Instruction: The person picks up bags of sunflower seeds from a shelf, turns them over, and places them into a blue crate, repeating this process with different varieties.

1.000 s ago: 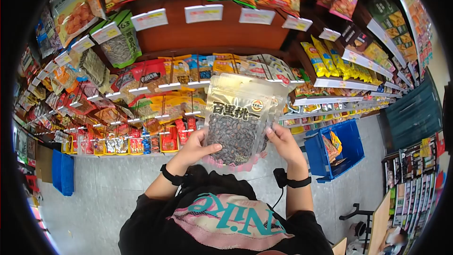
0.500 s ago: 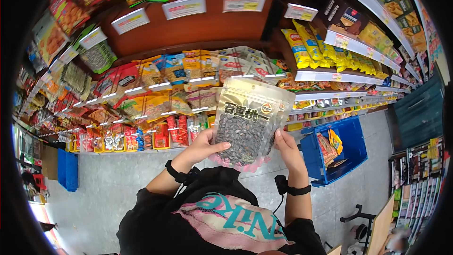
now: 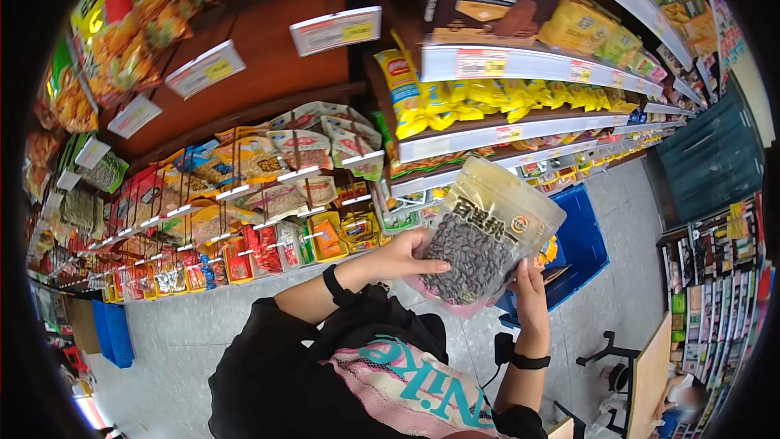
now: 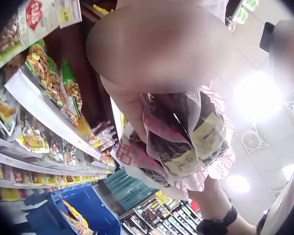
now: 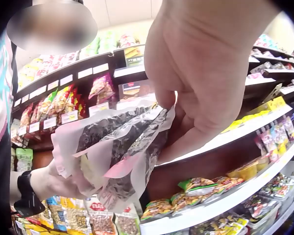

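Note:
A small stack of clear-fronted pouches of dark melon seeds is held up in front of the chest, tilted, gold band and black lettering facing up. My left hand grips the stack's left side, thumb across the front pouch. At the lower right edge, my right hand pinches the pouches between thumb and fingers. In the right wrist view the pouches fan apart at their bottoms, with the right hand on one edge. The left wrist view shows the pouches' undersides, with pale labels.
A blue basket holding a few snack packets stands on the floor beyond the right hand. Shelves of bagged snacks curve ahead, with yellow bags and price tags. Another blue bin is at the far left; a wooden board lies right.
The view has turned rightward along the shelves. Both hands have carried the pouches to the right, so they now overlap the blue basket in the head view, and the stack is tilted more.

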`<state>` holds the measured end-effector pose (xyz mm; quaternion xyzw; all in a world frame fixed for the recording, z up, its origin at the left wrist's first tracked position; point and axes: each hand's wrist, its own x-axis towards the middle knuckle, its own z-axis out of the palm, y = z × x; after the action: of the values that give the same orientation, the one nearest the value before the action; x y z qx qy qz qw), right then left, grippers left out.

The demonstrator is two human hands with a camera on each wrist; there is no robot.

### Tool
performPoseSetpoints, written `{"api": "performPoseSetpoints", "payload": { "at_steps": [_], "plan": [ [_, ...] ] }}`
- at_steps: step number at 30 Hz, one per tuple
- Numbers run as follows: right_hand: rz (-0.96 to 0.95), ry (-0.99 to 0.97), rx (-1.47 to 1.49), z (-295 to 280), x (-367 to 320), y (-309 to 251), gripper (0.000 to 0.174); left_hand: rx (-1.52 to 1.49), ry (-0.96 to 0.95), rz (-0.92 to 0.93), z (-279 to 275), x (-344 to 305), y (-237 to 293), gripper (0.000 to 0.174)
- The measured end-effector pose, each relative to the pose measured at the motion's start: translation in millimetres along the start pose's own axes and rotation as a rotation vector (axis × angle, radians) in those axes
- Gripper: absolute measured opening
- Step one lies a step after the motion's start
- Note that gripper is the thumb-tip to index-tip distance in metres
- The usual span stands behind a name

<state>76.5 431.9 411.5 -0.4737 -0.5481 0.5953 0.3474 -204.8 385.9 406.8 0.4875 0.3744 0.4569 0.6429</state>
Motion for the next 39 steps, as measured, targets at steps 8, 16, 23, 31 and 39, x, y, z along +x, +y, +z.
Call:
{"api": "performPoseSetpoints", "payload": {
  "at_steps": [8, 16, 23, 31, 39],
  "plan": [
    [0.035, -0.079, 0.082, -99, 19, 30, 0.045, 0.074, 0.025, -0.037, 84, 61, -12, 0.033],
    [0.111, -0.286, 0.315, -225, 38, 68, 0.061, -0.036, 0.057, -0.014, 177, 121, -64, 0.037],
    [0.123, -0.317, 0.119, -247, 46, 60, 0.060, 0.042, 0.096, -0.137, 215, 156, -92, 0.040],
    [0.178, -0.219, 0.225, -254, 61, 90, 0.060, 0.075, 0.024, -0.223, 216, 190, -118, 0.046],
    [0.217, -0.062, 0.243, -267, 88, 118, 0.062, 0.581, 0.172, -0.214, 194, 214, -122, 0.059]
  ]
}}
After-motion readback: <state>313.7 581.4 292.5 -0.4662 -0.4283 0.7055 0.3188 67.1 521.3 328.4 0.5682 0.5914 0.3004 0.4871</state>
